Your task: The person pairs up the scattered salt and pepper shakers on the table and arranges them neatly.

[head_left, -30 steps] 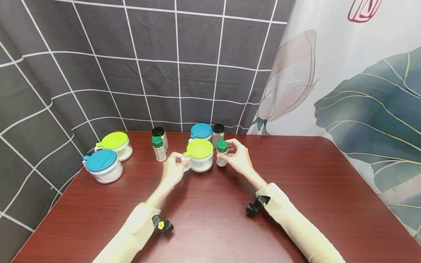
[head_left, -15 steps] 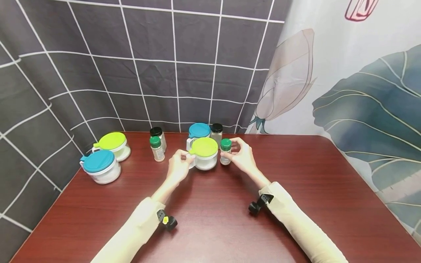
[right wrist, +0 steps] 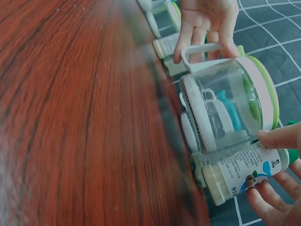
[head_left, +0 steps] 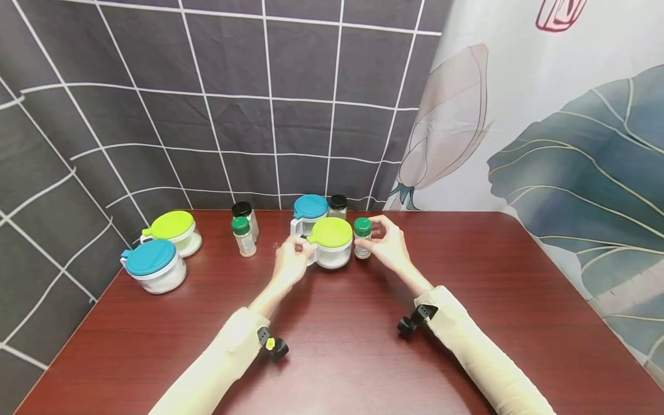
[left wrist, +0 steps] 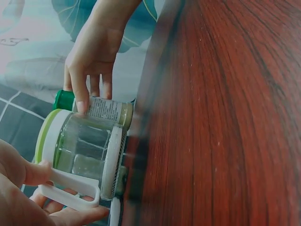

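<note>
My left hand grips the white handle of a clear seasoning jar with a lime-green lid. Just right of that jar, my right hand holds a small green-capped spice bottle between thumb and fingers. A printed label wraps the bottle, and pale contents show at its base. Jar and bottle stand side by side, right against each other in the right wrist view. Behind them are a blue-lidded jar and a black-capped bottle, both partly hidden.
At the table's left end stand another lime-lidded jar and another blue-lidded jar. Between the groups are a green-capped bottle and a black-capped bottle. A grey checked curtain hangs behind the red-brown table.
The lime-lidded jar and the green-capped bottle have shifted right together, with both hands still on them. More of the blue-lidded jar's handle shows behind. The view has turned slightly.
</note>
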Tool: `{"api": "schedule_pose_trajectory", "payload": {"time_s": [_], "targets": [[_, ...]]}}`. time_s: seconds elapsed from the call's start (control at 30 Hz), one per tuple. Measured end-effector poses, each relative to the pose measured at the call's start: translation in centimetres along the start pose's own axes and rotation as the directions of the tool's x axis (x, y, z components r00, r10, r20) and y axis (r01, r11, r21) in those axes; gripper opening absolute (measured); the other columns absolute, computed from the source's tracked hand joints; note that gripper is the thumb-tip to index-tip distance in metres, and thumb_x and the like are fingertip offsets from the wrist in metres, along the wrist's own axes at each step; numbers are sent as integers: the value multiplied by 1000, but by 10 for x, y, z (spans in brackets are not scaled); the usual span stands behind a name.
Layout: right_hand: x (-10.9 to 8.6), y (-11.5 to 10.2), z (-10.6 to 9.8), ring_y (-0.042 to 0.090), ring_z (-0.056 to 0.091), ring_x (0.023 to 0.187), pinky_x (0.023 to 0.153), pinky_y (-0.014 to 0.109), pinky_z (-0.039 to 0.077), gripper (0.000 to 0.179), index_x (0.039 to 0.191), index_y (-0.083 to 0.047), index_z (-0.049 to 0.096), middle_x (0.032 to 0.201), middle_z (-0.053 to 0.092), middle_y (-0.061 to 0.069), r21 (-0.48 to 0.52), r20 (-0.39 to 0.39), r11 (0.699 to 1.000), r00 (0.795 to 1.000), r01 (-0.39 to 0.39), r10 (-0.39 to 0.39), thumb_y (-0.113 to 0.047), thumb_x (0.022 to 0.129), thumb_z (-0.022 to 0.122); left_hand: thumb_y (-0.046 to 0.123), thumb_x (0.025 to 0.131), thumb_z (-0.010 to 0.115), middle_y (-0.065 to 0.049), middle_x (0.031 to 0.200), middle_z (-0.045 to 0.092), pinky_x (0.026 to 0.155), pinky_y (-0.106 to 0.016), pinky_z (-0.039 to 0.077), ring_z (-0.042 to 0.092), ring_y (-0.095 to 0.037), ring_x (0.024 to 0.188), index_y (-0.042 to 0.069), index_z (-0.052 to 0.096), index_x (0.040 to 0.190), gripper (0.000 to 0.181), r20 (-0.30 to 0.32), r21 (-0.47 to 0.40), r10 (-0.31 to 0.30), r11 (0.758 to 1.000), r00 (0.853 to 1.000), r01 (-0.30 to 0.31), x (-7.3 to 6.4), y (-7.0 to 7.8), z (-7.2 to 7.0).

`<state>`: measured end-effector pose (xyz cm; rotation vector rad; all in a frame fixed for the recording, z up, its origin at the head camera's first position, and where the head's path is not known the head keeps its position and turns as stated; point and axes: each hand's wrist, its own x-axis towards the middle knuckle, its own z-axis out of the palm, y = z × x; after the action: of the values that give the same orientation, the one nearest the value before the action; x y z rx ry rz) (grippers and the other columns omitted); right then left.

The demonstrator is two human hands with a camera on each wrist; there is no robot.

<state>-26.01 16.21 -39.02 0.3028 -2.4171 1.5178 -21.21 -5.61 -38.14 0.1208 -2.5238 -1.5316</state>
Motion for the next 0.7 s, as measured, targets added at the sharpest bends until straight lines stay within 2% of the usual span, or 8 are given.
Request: {"api": "schedule_pose_trajectory", "payload": {"time_s": [0.33, 0.7], "targets": [[0, 5, -11, 29, 68, 89, 76, 31, 53, 46, 110, -5, 62, 101, 70, 17, -50, -32, 999, 999, 14, -15, -10, 69, 84, 18, 88, 67, -19, 97, 69, 85, -42, 49, 63, -32, 95, 1, 63, 96, 19, 17, -24, -34, 999, 999, 34, 3, 6, 14], [2, 10, -27, 30, 68, 91, 79, 35, 53, 48, 112, -5, 62, 103, 69, 17, -84, -70, 996, 997, 11, -17, -10, 70, 84, 19, 88, 68, -17, 96, 70, 84, -40, 49, 63, -31, 96, 2, 63, 96, 19, 19, -43, -22, 999, 1000, 23, 7, 16, 29]]}}
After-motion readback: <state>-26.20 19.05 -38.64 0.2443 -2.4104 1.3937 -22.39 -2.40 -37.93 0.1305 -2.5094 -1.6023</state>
